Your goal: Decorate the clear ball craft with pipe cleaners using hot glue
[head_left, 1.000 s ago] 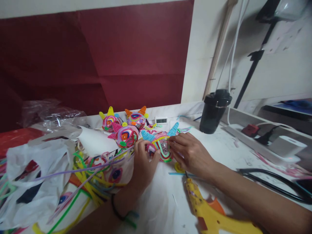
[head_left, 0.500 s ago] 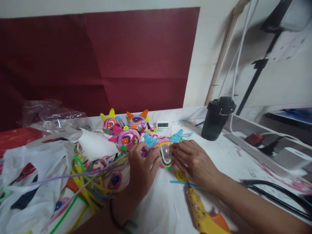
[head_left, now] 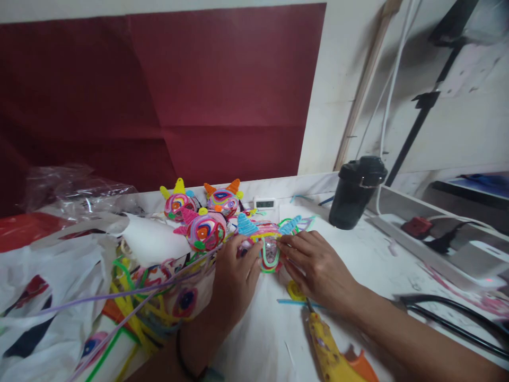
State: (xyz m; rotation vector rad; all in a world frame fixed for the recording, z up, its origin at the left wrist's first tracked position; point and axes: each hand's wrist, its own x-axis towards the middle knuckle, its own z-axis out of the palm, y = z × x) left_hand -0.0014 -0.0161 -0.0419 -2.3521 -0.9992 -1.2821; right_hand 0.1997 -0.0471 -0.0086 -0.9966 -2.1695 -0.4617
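Observation:
A striped pipe-cleaner animal head (head_left: 267, 229) with two blue horns is held low over the white tabletop, between my hands. My left hand (head_left: 237, 276) has its fingers closed on the head's left side. On the right side, my right hand (head_left: 314, 262) pinches at the edge with bent fingers, whose tips are partly hidden. A pale green pipe cleaner (head_left: 265, 259) curves in a U on the front, around a clear, shiny patch. Below my right hand lies a yellow hot glue gun (head_left: 328, 345) with an orange trigger, its nozzle near a yellow coil (head_left: 295, 290).
Three similar finished-looking heads, one pink-horned (head_left: 204, 232), stand behind to the left. Yellow pipe cleaners (head_left: 131, 297) and a white plastic bag (head_left: 43, 297) crowd the left. A black cup (head_left: 356, 196), a small digital display (head_left: 264, 203) and a power strip tray (head_left: 397, 233) are farther back.
The view has shifted slightly. Both hands stay at the horned head, and the pale green U sits in nearly the same place, its right side a little closer in.

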